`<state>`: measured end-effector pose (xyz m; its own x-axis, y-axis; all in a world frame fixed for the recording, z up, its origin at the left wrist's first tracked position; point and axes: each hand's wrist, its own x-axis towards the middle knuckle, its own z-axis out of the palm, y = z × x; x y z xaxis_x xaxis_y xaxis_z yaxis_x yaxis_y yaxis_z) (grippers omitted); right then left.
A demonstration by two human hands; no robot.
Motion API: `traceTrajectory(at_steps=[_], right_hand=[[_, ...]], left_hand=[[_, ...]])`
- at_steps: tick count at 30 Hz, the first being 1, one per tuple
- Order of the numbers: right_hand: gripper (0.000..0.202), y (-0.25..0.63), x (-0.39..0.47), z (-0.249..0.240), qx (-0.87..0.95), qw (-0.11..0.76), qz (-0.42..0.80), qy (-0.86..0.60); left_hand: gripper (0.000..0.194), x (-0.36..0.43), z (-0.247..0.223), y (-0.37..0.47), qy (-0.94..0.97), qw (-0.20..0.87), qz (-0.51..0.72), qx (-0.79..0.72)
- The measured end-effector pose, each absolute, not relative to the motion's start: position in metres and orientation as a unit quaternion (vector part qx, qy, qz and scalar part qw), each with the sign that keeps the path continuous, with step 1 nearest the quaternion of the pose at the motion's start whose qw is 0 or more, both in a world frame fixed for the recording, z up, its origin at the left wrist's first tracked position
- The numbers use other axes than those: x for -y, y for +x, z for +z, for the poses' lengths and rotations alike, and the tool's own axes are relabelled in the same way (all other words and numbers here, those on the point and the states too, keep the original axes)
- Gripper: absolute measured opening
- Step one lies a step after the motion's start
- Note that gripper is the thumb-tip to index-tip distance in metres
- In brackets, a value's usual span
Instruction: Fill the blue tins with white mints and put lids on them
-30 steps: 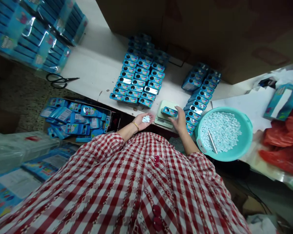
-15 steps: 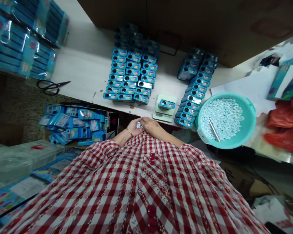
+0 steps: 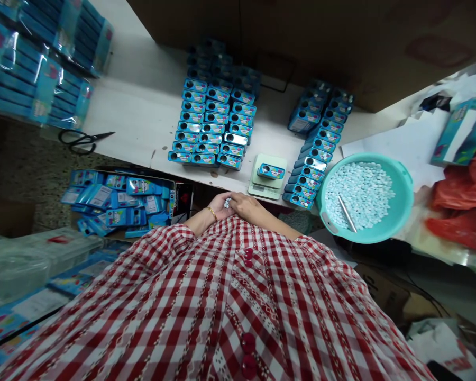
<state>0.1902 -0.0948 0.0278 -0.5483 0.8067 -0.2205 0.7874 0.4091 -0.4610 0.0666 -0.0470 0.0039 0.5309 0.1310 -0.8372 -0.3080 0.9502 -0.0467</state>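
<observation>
The work looks partway along: a small blue box (image 3: pixel 271 171) rests on the scale (image 3: pixel 264 187) with something pale at its hole, while pale pieces (image 3: pixel 227 202) sit in the left hand (image 3: pixel 220 208), its grip loosely cupped; the right hand (image 3: pixel 245 206) curls beside them, and whether it pinches any I cannot tell. On the table (image 3: pixel 143 116), the left-side rows of boxes (image 3: pixel 212 127) show mostly dark holes and seem left to do, and the basin (image 3: pixel 405 198) holds plenty more pieces.

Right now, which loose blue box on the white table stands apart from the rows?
The single blue box on the pale scale, between the two groups; the other loose ones stand in rows on the table itself.
</observation>
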Motion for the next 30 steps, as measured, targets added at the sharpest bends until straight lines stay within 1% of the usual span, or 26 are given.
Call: traceTrajectory(at_steps=[3,5,8,10,11,13,15,16,18,19,20,22,25,27,30], right_hand=[[0.023,0.194,0.096,0.031,0.847,0.072,0.267,-0.454],[0.024,0.206,0.101,0.033,0.832,0.137,0.252,-0.475],[0.030,0.241,0.110,0.025,0.692,0.262,0.167,-0.651],[0.041,0.270,0.111,0.009,0.559,0.312,0.132,-0.757],[0.047,0.283,0.109,-0.001,0.519,0.320,0.145,-0.779],[0.049,0.302,0.101,-0.022,0.486,0.320,0.210,-0.786],[0.042,0.309,0.090,-0.032,0.488,0.320,0.262,-0.769],[0.038,0.307,0.085,-0.031,0.502,0.322,0.267,-0.757],[0.034,0.299,0.079,-0.015,0.564,0.314,0.237,-0.726],[0.033,0.293,0.078,-0.002,0.608,0.293,0.211,-0.707],[0.034,0.287,0.078,0.013,0.654,0.260,0.181,-0.687],[0.040,0.278,0.078,0.042,0.731,0.167,0.128,-0.649],[0.042,0.269,0.078,0.067,0.791,0.045,0.070,-0.606],[0.039,0.266,0.078,0.072,0.807,0.014,0.036,-0.589],[0.039,0.262,0.080,0.072,0.813,0.014,-0.002,-0.583]], left_hand=[[0.025,0.045,0.004,0.070,-0.101,0.872,0.123,-0.464],[0.026,0.043,0.004,0.072,-0.104,0.868,0.133,-0.468],[0.026,0.037,0.002,0.076,-0.099,0.853,0.151,-0.490],[0.025,0.031,0.002,0.078,-0.095,0.846,0.166,-0.498],[0.025,0.028,0.001,0.080,-0.094,0.843,0.178,-0.499],[0.026,0.021,0.000,0.083,-0.094,0.838,0.209,-0.495],[0.027,0.014,-0.001,0.087,-0.093,0.836,0.235,-0.488],[0.027,0.011,-0.001,0.090,-0.092,0.836,0.243,-0.483],[0.026,0.006,-0.003,0.097,-0.090,0.838,0.257,-0.472],[0.026,0.004,-0.004,0.101,-0.091,0.839,0.263,-0.468],[0.026,0.002,-0.004,0.105,-0.092,0.839,0.269,-0.464],[0.024,-0.002,-0.006,0.114,-0.097,0.837,0.280,-0.460],[0.023,-0.005,-0.008,0.125,-0.098,0.843,0.278,-0.451],[0.024,-0.005,-0.008,0.130,-0.095,0.849,0.271,-0.444],[0.025,-0.005,-0.008,0.133,-0.094,0.853,0.257,-0.444]])
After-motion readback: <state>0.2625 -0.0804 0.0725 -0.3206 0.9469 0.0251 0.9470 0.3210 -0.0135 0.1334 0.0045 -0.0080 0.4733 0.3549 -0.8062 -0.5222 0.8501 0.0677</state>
